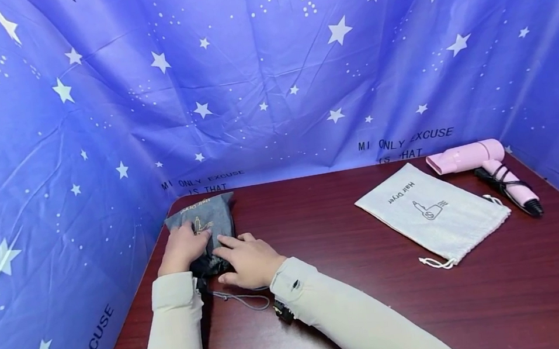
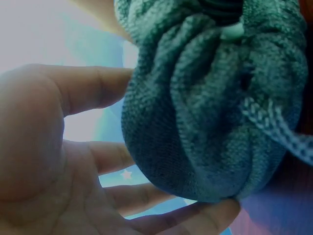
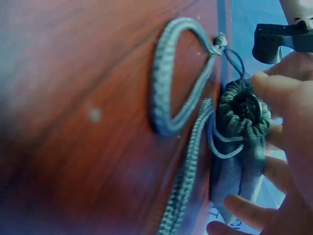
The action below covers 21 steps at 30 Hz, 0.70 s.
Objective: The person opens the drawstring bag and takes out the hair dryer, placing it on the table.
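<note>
A dark grey drawstring bag (image 1: 220,214) with "Hair Dryer" lettering lies at the table's far left, plump with its contents. My left hand (image 1: 183,249) rests on its left side, fingers fairly straight; in the left wrist view they reach along the gathered cloth (image 2: 205,127). From the right, my right hand (image 1: 255,260) touches the bag with spread fingers. Puckered tight, the bag's mouth (image 3: 243,110) faces me, and something black shows inside it. A looped grey drawcord (image 3: 164,93) trails from it onto the table.
On the right lies a flat white drawstring bag (image 1: 394,203), also marked "Hair Dryer". Beside it, at the back right, is a pink hair dryer (image 1: 473,156) with its black cable (image 1: 498,184) wrapped at the handle. Blue star-patterned cloth (image 1: 266,70) surrounds the dark red table (image 1: 328,221).
</note>
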Tool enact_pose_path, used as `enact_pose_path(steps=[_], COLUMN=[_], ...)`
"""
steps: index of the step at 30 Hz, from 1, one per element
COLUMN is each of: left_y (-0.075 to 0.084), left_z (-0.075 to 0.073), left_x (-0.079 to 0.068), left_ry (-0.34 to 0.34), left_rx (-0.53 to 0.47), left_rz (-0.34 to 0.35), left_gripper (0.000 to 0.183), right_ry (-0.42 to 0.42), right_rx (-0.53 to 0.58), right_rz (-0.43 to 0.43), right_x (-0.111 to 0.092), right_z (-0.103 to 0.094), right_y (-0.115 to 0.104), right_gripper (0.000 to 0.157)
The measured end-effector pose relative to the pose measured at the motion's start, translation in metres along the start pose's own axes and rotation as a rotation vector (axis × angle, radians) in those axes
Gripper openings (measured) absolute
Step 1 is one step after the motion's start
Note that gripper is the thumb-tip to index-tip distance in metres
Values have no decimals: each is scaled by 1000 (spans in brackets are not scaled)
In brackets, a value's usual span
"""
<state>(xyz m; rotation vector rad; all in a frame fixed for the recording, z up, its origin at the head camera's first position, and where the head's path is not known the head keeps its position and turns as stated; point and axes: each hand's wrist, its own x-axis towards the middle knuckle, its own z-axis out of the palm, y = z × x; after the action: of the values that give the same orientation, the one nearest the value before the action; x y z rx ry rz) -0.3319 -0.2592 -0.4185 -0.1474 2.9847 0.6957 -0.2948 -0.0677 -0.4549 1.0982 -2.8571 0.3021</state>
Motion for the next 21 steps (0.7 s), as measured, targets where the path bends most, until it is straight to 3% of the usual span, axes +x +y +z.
enact_pose_path(steps=[12,21], left_y=[-2,4], left_z=[3,4], left_x=[-1,-4], left_ry=[-12,-34], left_rx=[33,50], left_rz=[4,20], left_gripper=[74,72], right_ry=[14,14], right_rx=[-69,-58], right_rz=[24,42], right_x=[0,-5], right_z=[-6,-6], right_y=[-6,-4], right_gripper=[52,43])
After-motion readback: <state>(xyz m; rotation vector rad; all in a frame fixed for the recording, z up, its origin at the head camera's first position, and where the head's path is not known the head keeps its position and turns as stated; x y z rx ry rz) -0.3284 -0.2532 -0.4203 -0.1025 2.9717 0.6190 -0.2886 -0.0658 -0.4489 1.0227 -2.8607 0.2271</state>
